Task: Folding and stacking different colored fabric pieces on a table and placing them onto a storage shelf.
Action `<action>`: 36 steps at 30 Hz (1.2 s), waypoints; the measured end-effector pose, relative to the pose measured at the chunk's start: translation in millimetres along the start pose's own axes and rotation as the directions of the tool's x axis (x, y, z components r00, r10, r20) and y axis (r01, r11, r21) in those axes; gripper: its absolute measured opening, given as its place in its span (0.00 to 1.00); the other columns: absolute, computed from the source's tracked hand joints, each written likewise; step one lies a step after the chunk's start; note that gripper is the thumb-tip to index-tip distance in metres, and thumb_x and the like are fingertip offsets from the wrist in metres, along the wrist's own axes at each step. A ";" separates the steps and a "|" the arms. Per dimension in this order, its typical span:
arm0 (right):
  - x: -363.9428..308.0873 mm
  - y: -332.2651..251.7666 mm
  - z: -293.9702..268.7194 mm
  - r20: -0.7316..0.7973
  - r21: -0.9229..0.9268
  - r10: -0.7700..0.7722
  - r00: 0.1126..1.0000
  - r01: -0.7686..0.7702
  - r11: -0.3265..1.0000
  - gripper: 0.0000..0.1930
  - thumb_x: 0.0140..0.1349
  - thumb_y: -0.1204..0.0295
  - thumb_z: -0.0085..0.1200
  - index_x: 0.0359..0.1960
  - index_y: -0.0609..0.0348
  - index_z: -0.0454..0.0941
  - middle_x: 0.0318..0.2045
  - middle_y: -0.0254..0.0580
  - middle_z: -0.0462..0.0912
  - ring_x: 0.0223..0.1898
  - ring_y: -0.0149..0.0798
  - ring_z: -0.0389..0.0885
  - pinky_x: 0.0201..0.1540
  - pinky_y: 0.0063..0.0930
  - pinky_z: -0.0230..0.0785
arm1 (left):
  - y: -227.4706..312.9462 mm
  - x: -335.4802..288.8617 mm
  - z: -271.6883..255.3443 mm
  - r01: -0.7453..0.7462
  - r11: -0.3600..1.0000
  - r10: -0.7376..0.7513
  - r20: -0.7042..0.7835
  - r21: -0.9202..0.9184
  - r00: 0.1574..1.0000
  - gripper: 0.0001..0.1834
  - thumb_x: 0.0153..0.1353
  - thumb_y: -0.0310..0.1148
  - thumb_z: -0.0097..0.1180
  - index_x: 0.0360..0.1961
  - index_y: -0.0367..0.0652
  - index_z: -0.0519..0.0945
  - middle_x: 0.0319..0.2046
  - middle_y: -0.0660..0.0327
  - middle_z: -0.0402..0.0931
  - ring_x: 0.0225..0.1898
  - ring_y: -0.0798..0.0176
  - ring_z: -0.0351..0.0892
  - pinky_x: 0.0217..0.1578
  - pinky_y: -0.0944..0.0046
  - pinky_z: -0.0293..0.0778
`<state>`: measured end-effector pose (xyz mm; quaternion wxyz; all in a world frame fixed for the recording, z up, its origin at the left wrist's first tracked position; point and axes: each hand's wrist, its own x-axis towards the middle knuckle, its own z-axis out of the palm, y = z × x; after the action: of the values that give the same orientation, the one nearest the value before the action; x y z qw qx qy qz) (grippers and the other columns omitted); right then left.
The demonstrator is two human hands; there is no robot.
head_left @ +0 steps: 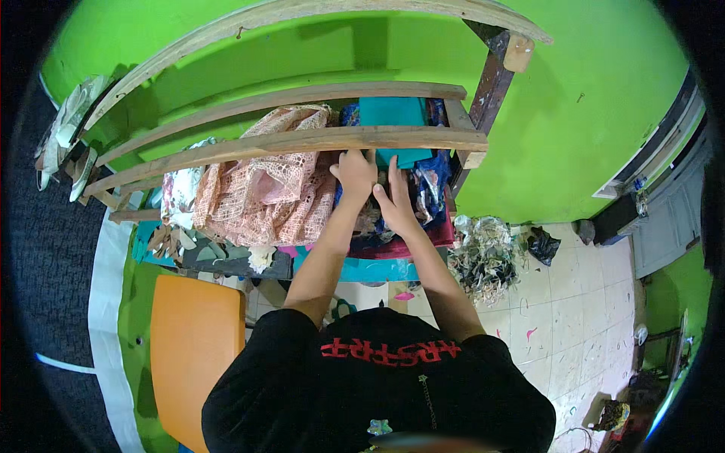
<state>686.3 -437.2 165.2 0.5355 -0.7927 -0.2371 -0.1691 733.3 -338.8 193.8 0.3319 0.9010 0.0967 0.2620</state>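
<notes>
A folded teal cloth [393,113] lies on a stack of fabrics inside a wooden rack, passing beneath its front rail. Just below that rail my left hand [355,177] is at the cloth's left lower corner, fingers curled; what they hold, if anything, is hidden. My right hand [396,202] is close beside it, fingers stretched out against the cloth's lower edge and thumb apart. Blue patterned fabric [432,181] shows to the right of it, with dark red cloth [400,246] lower in the pile. Peach lace fabric [272,185] is heaped left of my hands.
Wooden rails [302,141] cross above the fabrics, joined to a post [491,90] at right. An orange panel [192,347] stands at lower left. Scrap cloth [483,260] and a black plastic bag [542,244] lie on the tiled floor. Shoes [72,140] sit at far left.
</notes>
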 end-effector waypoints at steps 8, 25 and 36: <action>-1.4 -19.2 -19.4 0.060 -0.012 0.075 0.995 -0.075 0.997 0.38 0.49 0.72 0.53 0.60 0.60 0.45 0.57 0.58 0.54 0.60 0.48 0.51 0.59 0.34 0.43 | -26.6 27.7 12.3 -0.433 0.875 0.404 -0.166 -0.218 0.900 0.14 0.53 0.35 0.49 0.39 0.39 0.72 0.33 0.50 0.74 0.36 0.45 0.71 0.35 0.52 0.65; -43.1 -34.9 -8.6 -0.242 -0.129 -0.231 0.942 0.205 0.970 0.13 0.45 0.80 0.50 0.34 0.62 0.66 0.38 0.50 0.69 0.42 0.49 0.67 0.45 0.36 0.59 | -35.1 -121.2 -48.3 -0.407 0.912 0.404 0.055 0.051 0.913 0.24 0.42 0.37 0.55 0.45 0.49 0.71 0.55 0.55 0.56 0.55 0.46 0.53 0.52 0.47 0.50; -153.6 -135.6 138.5 0.351 0.427 -0.387 0.853 0.222 0.877 0.05 0.47 0.80 0.47 0.28 0.63 0.70 0.30 0.45 0.73 0.34 0.42 0.72 0.39 0.30 0.64 | -225.6 -285.0 -124.1 0.016 0.998 -0.044 0.539 0.057 0.841 0.16 0.50 0.39 0.48 0.40 0.48 0.70 0.34 0.49 0.73 0.35 0.46 0.73 0.36 0.52 0.68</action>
<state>485.2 -295.8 138.2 0.5761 -0.6457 -0.5004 -0.0285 426.2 -198.4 10.9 0.3272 0.9447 0.0199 -0.0099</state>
